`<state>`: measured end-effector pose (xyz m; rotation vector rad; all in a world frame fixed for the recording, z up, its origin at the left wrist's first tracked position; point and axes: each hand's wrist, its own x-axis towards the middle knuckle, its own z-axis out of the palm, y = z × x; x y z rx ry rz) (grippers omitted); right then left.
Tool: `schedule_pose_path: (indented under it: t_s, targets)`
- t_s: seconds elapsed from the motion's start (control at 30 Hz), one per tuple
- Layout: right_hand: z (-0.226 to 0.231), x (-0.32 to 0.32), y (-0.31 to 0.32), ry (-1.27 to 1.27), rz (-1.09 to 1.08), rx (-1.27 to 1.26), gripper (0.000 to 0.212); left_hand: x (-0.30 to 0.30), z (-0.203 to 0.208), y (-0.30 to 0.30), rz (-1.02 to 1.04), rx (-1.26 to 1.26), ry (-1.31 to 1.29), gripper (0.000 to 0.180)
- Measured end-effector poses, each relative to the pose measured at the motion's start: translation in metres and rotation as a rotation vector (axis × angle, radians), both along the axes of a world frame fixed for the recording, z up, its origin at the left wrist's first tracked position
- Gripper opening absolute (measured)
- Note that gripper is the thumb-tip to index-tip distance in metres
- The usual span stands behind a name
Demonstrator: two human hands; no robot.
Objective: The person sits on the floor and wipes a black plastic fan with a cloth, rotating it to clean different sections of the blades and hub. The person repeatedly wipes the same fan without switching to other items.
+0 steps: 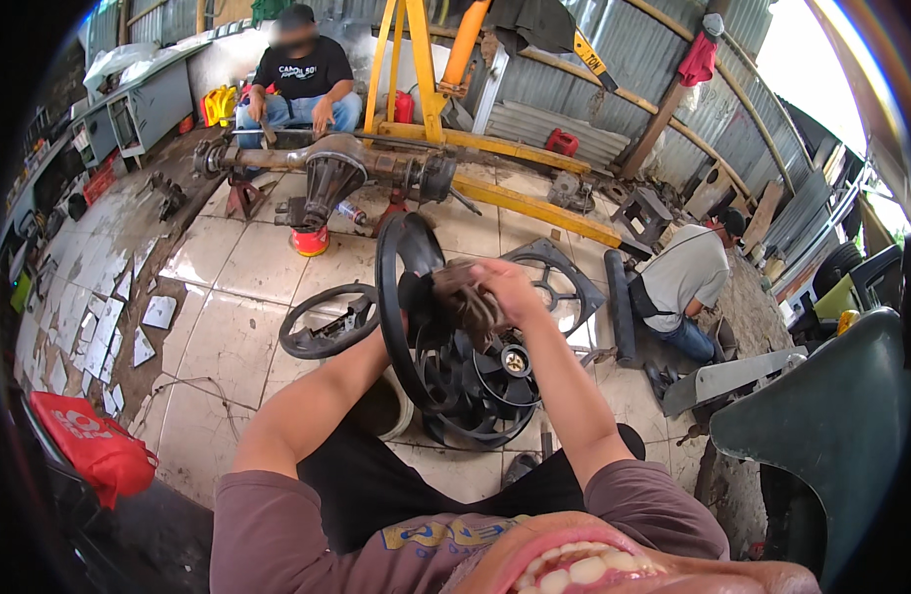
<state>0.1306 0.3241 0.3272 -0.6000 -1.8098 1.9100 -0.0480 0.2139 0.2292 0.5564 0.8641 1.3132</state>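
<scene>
- Wheel (pixel 401 297) front and centre: a black steering wheel held up on edge in front of the person's chest, above the tiled floor (pixel 228 267).
- Right hand (pixel 505 287) is clenched on a brown rag (pixel 470 302), pressing it against the wheel's hub and spokes.
- Left hand (pixel 408 295) is mostly hidden behind the rim; the forearm runs up to it, and it looks to be gripping the wheel near the hub, though the fingers can't be made out.
- Handling call: the wheel reads as stiff and moderately light, easy to hold aloft one-handed. The rim is the natural grip, thick and round; the spokes near the hub give a steadier hold against twisting while the rag pushes on it.
- If the rim is oily it may be slippery, so a full wrap of the fingers would serve better than a pinch.
- Rag is soft and limp, bunched in the fist; it will fold to whatever it is pressed on.
- Just below the wheel, a black fan (pixel 475 386) lies on the floor, and a second wheel (pixel 329 322) lies flat to the left.
- Farther back, an axle (pixel 327 163) rests on stands, with a seated person (pixel 302 79) behind it; another person (pixel 685 287) crouches at right.
</scene>
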Motion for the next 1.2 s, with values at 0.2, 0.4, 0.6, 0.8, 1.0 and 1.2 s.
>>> schedule_pose_path:
  t_s: [0.2, 0.4, 0.6, 0.8, 1.0, 1.2]
  targets:
    - [-0.052, -0.024, -0.025, -0.175, -0.095, 0.623, 0.028, -0.013, -0.015, -0.024, 0.182, -0.069, 0.013, 0.071]
    - [-0.07, -0.029, -0.039, -0.142, -0.094, 0.932, 0.03, -0.017, -0.029, -0.035, 0.227, -0.115, -0.003, 0.071]
    - [-0.057, -0.019, -0.04, -0.218, 0.006, 1.157, 0.028, -0.012, -0.038, -0.027, 0.234, -0.118, -0.061, 0.07]
    - [-0.047, 0.025, -0.017, -0.182, -0.111, 0.253, 0.019, 0.013, 0.027, -0.051, 0.048, 0.106, -0.223, 0.066]
    - [-0.03, 0.047, 0.043, 0.143, -0.688, 0.304, 0.03, -0.015, 0.022, -0.057, 0.434, 0.133, 0.071, 0.051]
    - [0.012, 0.032, 0.001, 0.51, -0.651, -0.013, 0.026, -0.036, 0.011, -0.046, -0.198, 0.178, -0.516, 0.078]
